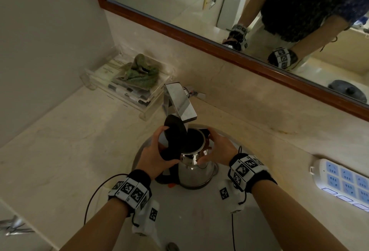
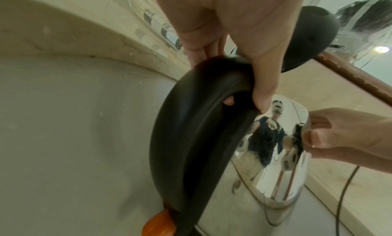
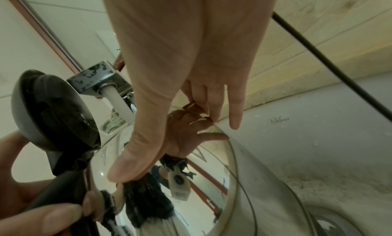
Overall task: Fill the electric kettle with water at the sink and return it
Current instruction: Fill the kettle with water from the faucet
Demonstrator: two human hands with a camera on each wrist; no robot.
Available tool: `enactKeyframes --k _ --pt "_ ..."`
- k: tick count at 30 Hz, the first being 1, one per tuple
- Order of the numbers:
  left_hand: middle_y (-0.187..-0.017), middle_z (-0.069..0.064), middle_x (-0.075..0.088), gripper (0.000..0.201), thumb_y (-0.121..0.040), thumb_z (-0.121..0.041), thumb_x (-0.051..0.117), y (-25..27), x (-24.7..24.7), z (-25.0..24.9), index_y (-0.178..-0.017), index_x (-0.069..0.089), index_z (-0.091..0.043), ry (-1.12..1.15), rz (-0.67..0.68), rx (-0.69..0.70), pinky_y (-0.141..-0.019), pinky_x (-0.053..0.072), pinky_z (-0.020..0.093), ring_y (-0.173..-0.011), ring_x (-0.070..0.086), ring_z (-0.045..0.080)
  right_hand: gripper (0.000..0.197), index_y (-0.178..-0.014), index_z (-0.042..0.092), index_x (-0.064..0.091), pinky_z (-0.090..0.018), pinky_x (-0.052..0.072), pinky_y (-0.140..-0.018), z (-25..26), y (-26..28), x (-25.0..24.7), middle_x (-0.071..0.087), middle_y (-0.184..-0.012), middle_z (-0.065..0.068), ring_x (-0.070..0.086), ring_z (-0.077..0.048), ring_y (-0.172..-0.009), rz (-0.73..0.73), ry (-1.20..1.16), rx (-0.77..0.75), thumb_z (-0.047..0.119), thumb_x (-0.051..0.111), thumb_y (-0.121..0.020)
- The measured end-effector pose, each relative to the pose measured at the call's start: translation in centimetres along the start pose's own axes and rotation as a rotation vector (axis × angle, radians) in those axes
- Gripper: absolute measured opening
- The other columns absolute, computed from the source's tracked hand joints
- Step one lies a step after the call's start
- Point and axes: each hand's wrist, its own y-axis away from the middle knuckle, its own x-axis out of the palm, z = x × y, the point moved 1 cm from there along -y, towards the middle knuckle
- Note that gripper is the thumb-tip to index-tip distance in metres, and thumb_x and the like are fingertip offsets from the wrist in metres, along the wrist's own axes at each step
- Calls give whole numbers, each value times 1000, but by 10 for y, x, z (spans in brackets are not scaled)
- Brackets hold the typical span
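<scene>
Steel electric kettle (image 1: 194, 167) stands upright in the sink basin (image 1: 191, 216), its mouth under the chrome faucet (image 1: 180, 101). Black lid (image 1: 175, 130) hinged up and open, standing between the faucet spout and the left hand's fingers. A stream of water falls from the spout into the kettle mouth, seen in the right wrist view.

Left hand (image 1: 154, 155) wrapped round the black handle (image 2: 203, 130), thumb over its top. Right hand (image 1: 218, 147) cupped against the steel body on the far side from the handle, thumb pressed to the shiny wall, fingers curved round the rim.

Round about: marble bench (image 1: 60, 140) on every side of the basin. A clear acrylic tray (image 1: 127, 84) at the back left, just beside the faucet base, with a green crumpled cloth (image 1: 142, 71) on top. White and blue power strip (image 1: 343, 182) on the bench to the right, well apart from the basin. Wood-framed mirror (image 1: 199, 37) along the wall behind. Thin black cables trail from both wrist bands.
</scene>
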Motion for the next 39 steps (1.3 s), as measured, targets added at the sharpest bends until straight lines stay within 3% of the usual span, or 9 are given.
enactKeyframes --k 3,6,9,12,18,24,31,36,39 --pt "-87 -8 55 95 -63 -12 82 0 -1 1 -126 19 -45 14 0 0 -54 41 -4 -70 53 -8 116 -145 21 24 -36 47 -100 1 0 0 57 -132 -2 54 -22 -121 -1 -12 -14 27 90 -51" --pt "-81 -13 55 94 -63 -13 82 0 -1 1 -116 15 -54 12 1 2 -53 43 5 -70 56 -5 119 -147 20 21 -35 46 -101 1 0 -1 56 -133 -2 53 -22 -123 -1 -1 -12 29 90 -50" --pt "-77 -14 54 94 -64 -13 81 0 -1 1 -123 18 -48 -3 5 -7 -56 41 7 -70 54 -5 123 -148 20 19 -37 45 -104 0 -1 0 54 -136 -3 51 -22 -125 2 5 0 32 90 -48" --pt "-77 -16 53 95 -64 -13 82 0 0 2 -130 20 -40 -8 12 -11 -59 40 6 -70 54 -6 123 -148 19 19 -39 43 -105 -1 -1 0 53 -137 -3 50 -22 -127 -2 5 -1 32 90 -48" --pt "-80 -13 56 96 -63 -14 82 -1 0 3 -116 14 -57 10 7 5 -60 42 7 -72 57 -3 118 -146 18 22 -35 45 -103 -1 0 -1 55 -134 -3 52 -21 -124 -9 -3 -18 28 90 -50" --pt "-84 -7 55 94 -63 -12 82 -1 0 1 -128 21 -41 8 5 0 -54 44 0 -70 54 -6 122 -147 19 21 -40 44 -105 0 0 -1 54 -136 -3 50 -21 -127 0 -19 -11 30 90 -48" --pt "-98 -1 56 92 -62 -11 82 0 -1 1 -110 20 -59 44 -9 19 -56 44 -2 -75 54 -1 115 -146 18 24 -37 46 -103 2 2 -2 55 -134 -3 52 -21 -124 1 -22 -15 25 89 -52" --pt "-96 -1 53 90 -64 -7 81 3 -1 -5 -119 20 -44 60 1 28 -57 40 -7 -73 51 -5 116 -145 19 25 -39 47 -102 2 2 -1 56 -133 -3 53 -21 -123 -5 -29 -17 27 90 -49" --pt "-98 -1 54 91 -63 -9 81 2 -1 -4 -115 19 -51 62 1 27 -58 42 -5 -74 52 -1 113 -144 19 27 -37 47 -102 2 3 -2 56 -132 -3 53 -21 -122 -6 -35 -21 24 90 -51"
